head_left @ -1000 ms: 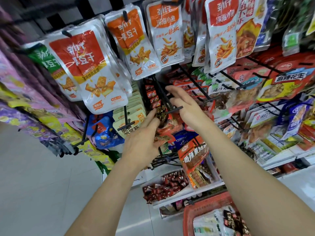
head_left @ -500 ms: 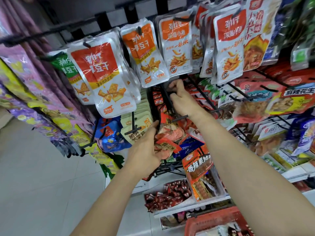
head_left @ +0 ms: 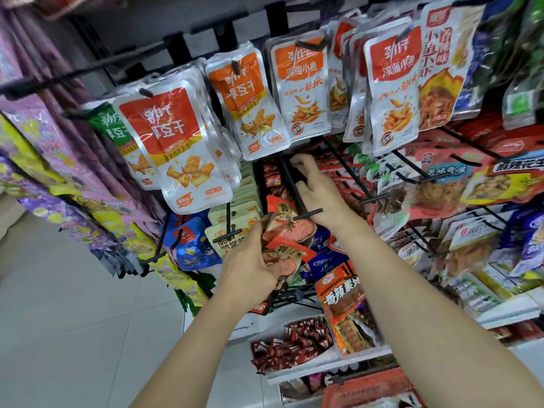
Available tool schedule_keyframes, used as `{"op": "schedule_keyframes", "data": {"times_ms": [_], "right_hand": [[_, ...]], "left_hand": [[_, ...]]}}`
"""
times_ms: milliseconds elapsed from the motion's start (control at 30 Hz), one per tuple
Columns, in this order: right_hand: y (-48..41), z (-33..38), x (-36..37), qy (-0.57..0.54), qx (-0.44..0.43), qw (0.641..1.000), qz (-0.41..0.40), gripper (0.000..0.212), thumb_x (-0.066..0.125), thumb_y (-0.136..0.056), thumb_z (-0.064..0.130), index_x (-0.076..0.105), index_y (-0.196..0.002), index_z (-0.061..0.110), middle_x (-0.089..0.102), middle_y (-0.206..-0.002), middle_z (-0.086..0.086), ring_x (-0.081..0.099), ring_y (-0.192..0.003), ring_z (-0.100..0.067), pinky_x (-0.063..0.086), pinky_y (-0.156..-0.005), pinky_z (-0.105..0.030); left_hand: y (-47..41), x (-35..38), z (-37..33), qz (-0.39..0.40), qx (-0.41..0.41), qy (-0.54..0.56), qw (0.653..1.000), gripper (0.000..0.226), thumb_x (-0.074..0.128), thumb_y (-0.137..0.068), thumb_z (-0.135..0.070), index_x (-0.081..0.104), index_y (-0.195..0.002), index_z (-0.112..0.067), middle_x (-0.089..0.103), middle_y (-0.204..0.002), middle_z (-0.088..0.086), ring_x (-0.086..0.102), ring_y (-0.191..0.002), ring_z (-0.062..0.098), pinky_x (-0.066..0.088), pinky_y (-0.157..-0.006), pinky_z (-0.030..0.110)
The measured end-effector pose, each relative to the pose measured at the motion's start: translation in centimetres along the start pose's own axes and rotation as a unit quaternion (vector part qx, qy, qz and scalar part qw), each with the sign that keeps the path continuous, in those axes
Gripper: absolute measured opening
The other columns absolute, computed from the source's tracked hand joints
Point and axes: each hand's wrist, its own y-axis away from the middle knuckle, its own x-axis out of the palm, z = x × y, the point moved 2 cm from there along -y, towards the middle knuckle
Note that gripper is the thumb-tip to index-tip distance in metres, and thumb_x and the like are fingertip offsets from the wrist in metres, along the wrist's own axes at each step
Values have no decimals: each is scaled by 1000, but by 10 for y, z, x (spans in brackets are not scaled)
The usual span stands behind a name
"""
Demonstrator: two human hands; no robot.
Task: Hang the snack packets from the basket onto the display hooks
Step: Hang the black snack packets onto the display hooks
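My left hand (head_left: 253, 263) grips a small stack of red and orange snack packets (head_left: 290, 231) just below the tip of a black display hook (head_left: 297, 198). My right hand (head_left: 316, 192) reaches deep along that hook, fingers curled around a packet near the back; what it pinches is mostly hidden. More red packets (head_left: 272, 179) hang on the same hook behind the hand. The red basket (head_left: 365, 388) shows at the bottom edge, under my right forearm.
Large white and orange packets (head_left: 182, 151) hang on the upper hooks, right above my hands. Neighbouring hooks carry cream packets (head_left: 235, 213) and blue packets (head_left: 191, 245). A low shelf holds a tray of dark red sweets (head_left: 294, 343). Grey floor tiles (head_left: 73, 319) lie to the left.
My right hand has slid further back along the hook, toward the rack. The view has tilted down slightly, and my left hand holds the packet stack a bit lower.
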Motion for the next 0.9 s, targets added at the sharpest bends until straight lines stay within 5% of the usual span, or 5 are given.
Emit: {"op": "schedule_keyframes", "data": {"times_ms": [200, 467, 600, 733, 900], "right_hand": [[-3, 2, -3, 12, -1, 999, -45, 45, 46, -86, -7, 45, -130, 3, 56, -129, -16, 52, -121, -28, 37, -92, -25], [-21, 2, -5, 15, 69, 996, 58, 63, 48, -87, -1, 28, -144, 16, 59, -122, -15, 60, -107, -32, 49, -86, -37], [-4, -1, -2, -131, 66, 985, 86, 79, 37, -88, -16, 15, -150, 27, 53, -104, 2, 58, -69, 14, 45, -59, -10], [25, 6, -7, -229, 29, 969, 87, 72, 35, -89, -9, 17, -147, 30, 30, -150, 0, 38, -138, -11, 34, -114, -31], [32, 2, -7, -168, 91, 979, 73, 46, 38, -101, 5, 35, -145, 20, 44, -147, -12, 41, -137, -21, 35, -112, -35]], "left_hand": [[3, 8, 4, 4, -17, 72, 997, 56, 82, -72, -38, 43, -112, -32, 63, -105, -15, 60, -97, 9, 49, -91, 34], [-15, 8, 3, 30, -50, 82, 995, 68, 80, -75, -26, 40, -130, -30, 56, -105, -16, 56, -104, 10, 44, -98, 32], [-17, 5, 1, 34, -44, 82, 995, 69, 79, -77, -23, 38, -132, -26, 52, -106, -15, 51, -101, 7, 37, -90, 22], [-16, 5, 4, 36, -35, 81, 995, 75, 81, -75, -22, 37, -136, -26, 54, -111, -12, 50, -102, 8, 35, -88, 20], [-7, 13, 14, 24, -21, 82, 996, 73, 83, -70, -24, 40, -128, -32, 62, -114, -11, 57, -109, 15, 43, -102, 37]]}}
